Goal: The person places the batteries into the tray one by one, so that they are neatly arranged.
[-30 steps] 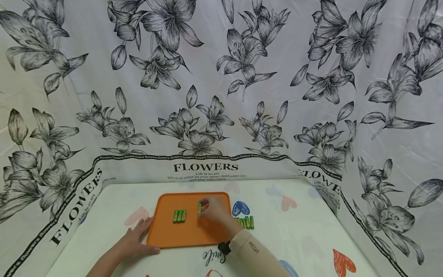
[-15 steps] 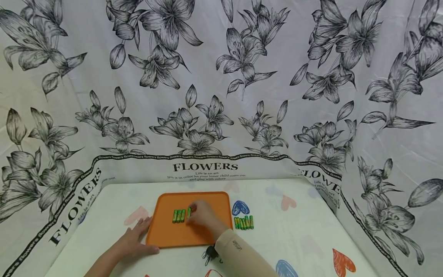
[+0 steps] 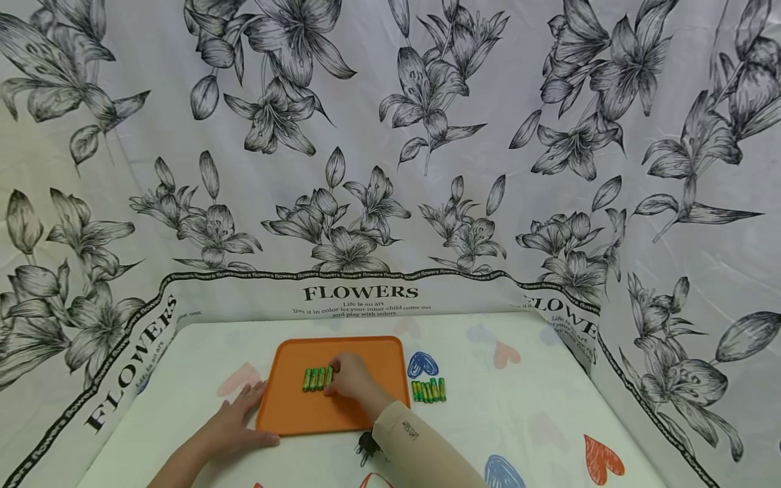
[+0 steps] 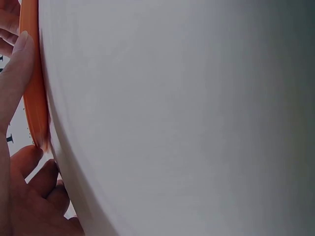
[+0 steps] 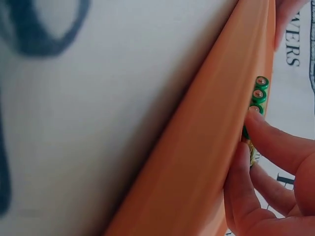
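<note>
An orange tray (image 3: 293, 413) lies on the table with three green batteries (image 3: 314, 379) side by side in a row. My right hand (image 3: 352, 378) pinches another green battery (image 3: 329, 376) between thumb and fingers at the row's right end. The right wrist view shows the ends of the row's batteries (image 5: 259, 93) close to the thumb; the pinched one is partly hidden by my fingers. My left hand (image 3: 234, 425) rests at the tray's left edge, fingers spread and thumb near the front corner. In the left wrist view its thumb (image 4: 24, 54) lies along the tray's orange rim (image 4: 35, 98).
Several more green batteries (image 3: 429, 390) lie in a row on the white patterned tablecloth (image 3: 518, 407), just right of the tray. A flower-printed curtain (image 3: 366, 203) stands behind and at both sides of the table.
My right hand has carried the pinched battery left across the tray, up beside the row of three. My left hand stays at the tray's left edge.
</note>
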`<state>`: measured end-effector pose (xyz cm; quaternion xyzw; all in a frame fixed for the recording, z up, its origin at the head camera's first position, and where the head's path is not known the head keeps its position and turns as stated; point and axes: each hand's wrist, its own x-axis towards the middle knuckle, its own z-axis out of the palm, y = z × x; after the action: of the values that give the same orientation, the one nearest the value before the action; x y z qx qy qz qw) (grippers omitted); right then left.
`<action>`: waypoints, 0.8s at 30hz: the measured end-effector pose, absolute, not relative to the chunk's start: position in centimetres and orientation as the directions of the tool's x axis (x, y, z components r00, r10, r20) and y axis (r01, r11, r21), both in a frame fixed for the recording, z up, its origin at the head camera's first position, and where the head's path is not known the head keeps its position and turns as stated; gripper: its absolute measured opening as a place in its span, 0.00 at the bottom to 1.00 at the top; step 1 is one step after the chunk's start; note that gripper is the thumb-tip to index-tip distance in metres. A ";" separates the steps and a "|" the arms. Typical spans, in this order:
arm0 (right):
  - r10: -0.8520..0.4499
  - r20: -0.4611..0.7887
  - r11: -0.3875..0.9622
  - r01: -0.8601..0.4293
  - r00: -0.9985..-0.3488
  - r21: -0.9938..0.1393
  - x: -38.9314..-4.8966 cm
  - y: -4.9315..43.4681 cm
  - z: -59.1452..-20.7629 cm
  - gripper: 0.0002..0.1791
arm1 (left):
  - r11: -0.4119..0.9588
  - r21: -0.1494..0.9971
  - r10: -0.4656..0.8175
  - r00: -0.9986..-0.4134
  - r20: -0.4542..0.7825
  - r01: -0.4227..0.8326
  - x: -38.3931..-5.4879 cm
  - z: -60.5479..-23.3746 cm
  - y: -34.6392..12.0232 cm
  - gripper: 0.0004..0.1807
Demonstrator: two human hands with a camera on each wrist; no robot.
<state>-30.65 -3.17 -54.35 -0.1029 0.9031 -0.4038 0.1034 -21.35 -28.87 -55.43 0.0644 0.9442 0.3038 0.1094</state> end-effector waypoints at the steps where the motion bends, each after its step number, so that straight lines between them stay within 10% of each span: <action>1: -0.270 -0.104 0.656 -0.104 -0.957 -0.747 -30.7 -3.2 -54.4 0.30 | 0.808 0.586 0.188 -0.968 -0.167 0.056 -21.4 -55.5 -28.9 0.66; 24: -0.294 -0.069 0.511 -0.096 -0.953 -0.854 -30.1 0.6 -52.0 0.31 | 0.800 0.598 0.184 -0.967 -0.173 0.045 -21.4 -55.6 -29.0 0.67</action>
<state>-30.06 0.64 -52.02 -0.1129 0.8632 -0.4812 0.1028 -21.44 -28.98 -55.63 0.0610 0.9421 0.3100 0.1120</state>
